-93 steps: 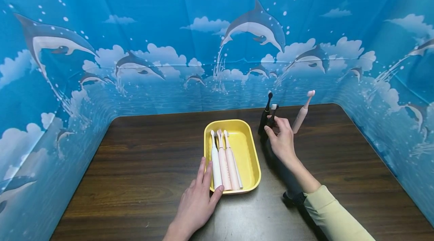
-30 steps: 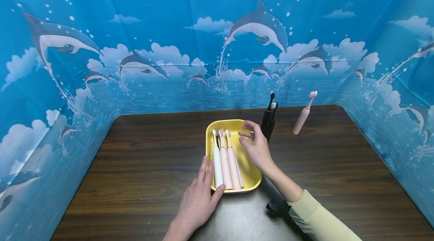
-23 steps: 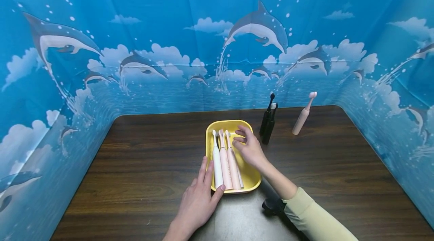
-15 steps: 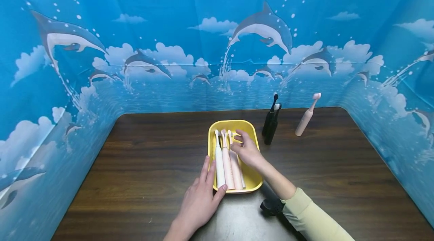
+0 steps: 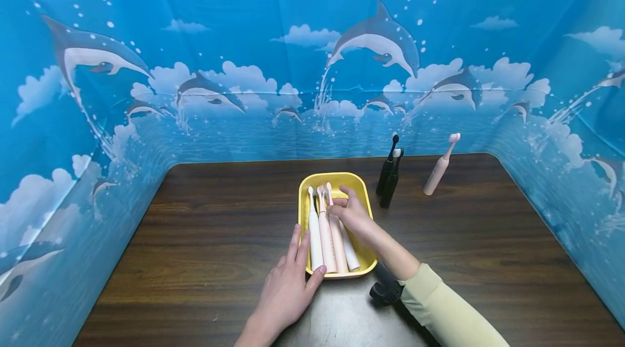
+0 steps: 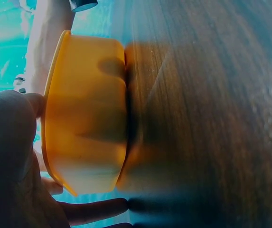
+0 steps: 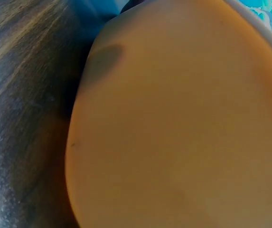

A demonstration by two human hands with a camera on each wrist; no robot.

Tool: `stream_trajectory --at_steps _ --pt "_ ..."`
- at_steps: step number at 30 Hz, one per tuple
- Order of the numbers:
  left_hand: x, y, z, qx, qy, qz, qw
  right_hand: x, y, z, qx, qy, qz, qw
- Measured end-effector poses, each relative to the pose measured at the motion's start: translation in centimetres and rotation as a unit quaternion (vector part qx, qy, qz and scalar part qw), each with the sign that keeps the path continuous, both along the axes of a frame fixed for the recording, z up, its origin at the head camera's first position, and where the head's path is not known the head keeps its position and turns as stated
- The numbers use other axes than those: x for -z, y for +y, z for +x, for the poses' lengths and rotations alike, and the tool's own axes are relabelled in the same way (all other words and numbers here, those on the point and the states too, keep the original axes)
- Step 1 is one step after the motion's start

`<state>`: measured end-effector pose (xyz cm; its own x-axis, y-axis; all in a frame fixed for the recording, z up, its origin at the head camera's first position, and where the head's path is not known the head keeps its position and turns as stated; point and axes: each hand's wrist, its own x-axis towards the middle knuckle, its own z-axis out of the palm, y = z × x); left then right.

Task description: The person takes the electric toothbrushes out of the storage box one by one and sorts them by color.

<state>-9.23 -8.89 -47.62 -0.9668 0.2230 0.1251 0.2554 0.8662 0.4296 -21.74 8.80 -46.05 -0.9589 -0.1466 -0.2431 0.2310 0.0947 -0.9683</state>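
Note:
Several electric toothbrushes lie in the yellow tray. My right hand reaches over the tray's right side, thumb and fingers pinching a pink toothbrush near its neck. Left of it lie another pink toothbrush and a white toothbrush; on its right a white handle shows, its upper part under my hand. My left hand rests against the tray's near left corner, fingers straight, thumb at the near rim. The left wrist view shows its fingers beside the tray wall; in the right wrist view the tray hides my hand.
Two black toothbrushes stand close together, a rear one and a front one, right of the tray. Farther right a pink toothbrush stands upright. A blue dolphin-print curtain surrounds the dark wooden table.
My right hand has left the black toothbrushes, moved left into the tray and gripped the pink toothbrush, which has shifted slightly, baring more of the white handle. The left hand stays put.

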Motion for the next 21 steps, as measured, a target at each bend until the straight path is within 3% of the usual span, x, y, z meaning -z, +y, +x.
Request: stream_trajectory --at_steps 7,13,21 --pt "0.1 0.2 0.0 -0.005 -0.008 0.001 1.0000 0.0 0.1 0.0 -0.017 0.008 0.020 0.9996" --pt "0.2 0.1 0.0 -0.006 -0.007 -0.003 1.0000 -0.6 1.0 0.6 -0.067 0.008 0.038 0.9969" --pt "0.2 0.1 -0.1 -0.004 -0.006 -0.008 0.9999 -0.9 1.7 1.2 -0.127 0.043 0.103 0.9857"
